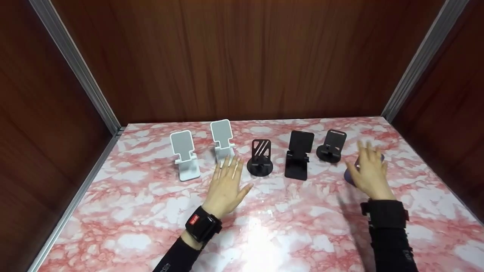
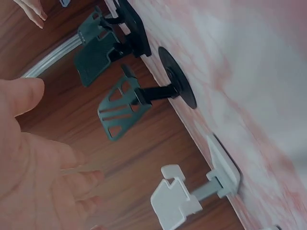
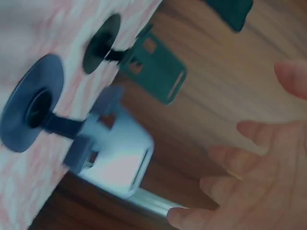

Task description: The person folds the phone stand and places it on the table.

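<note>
Several phone stands form a loose row on the table. My left hand (image 1: 225, 189), fingers straight and palm down, is in front of a white phone stand (image 1: 222, 130) and overlaps its base in the head view. Another white phone stand (image 1: 183, 145) is to its left. To the right of that hand are a black slotted phone stand (image 1: 261, 168) and a black folding phone stand (image 1: 301, 142). My right hand (image 1: 370, 172), fingers extended, hovers over a purple-blue round-based phone stand (image 3: 120, 148), partly covering it from above. A dark round-based phone stand (image 3: 156, 69) stands beside it. Both hands hold nothing.
The table (image 1: 132, 211) has a red-and-white marbled top. Wood-grain panels (image 1: 242, 60) enclose it at the back and sides, with grey metal posts (image 1: 81, 71) at the corners. Dark wrist straps (image 1: 385, 213) sit on both forearms.
</note>
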Demonstrator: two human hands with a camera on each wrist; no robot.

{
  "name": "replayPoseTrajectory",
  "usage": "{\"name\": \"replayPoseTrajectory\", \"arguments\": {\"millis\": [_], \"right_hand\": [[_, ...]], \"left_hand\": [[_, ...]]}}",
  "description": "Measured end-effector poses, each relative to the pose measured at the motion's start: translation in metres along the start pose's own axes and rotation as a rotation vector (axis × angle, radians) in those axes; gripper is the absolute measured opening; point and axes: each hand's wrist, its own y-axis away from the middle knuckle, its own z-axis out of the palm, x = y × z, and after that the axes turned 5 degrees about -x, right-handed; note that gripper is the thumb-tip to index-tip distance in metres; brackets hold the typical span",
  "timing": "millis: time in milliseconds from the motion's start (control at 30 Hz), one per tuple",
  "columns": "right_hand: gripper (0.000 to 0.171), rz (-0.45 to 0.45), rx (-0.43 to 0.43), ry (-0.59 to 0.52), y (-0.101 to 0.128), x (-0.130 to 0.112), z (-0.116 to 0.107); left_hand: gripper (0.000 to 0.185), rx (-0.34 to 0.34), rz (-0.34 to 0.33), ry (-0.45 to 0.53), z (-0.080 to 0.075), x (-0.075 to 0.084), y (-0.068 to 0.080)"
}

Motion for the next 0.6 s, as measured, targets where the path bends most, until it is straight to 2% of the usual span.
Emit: {"name": "replayPoseTrajectory", "arguments": {"millis": [167, 333, 400, 600], "right_hand": [[0.079, 0.080, 0.179, -0.103, 0.000, 0.022, -0.001], [0.080, 0.223, 0.278, -0.180, 0.002, 0.041, -0.001], [0.078, 0.258, 0.302, -0.206, 0.004, 0.048, -0.001], [0.067, 0.335, 0.288, -0.227, 0.007, 0.064, 0.002]], "left_hand": [[0.075, 0.008, 0.024, -0.003, 0.004, 0.008, -0.003], [0.076, -0.025, 0.031, -0.016, 0.005, 0.014, -0.006], [0.076, -0.033, 0.032, -0.028, 0.006, 0.016, -0.007], [0.077, -0.050, 0.035, -0.057, 0.008, 0.021, -0.008]]}}
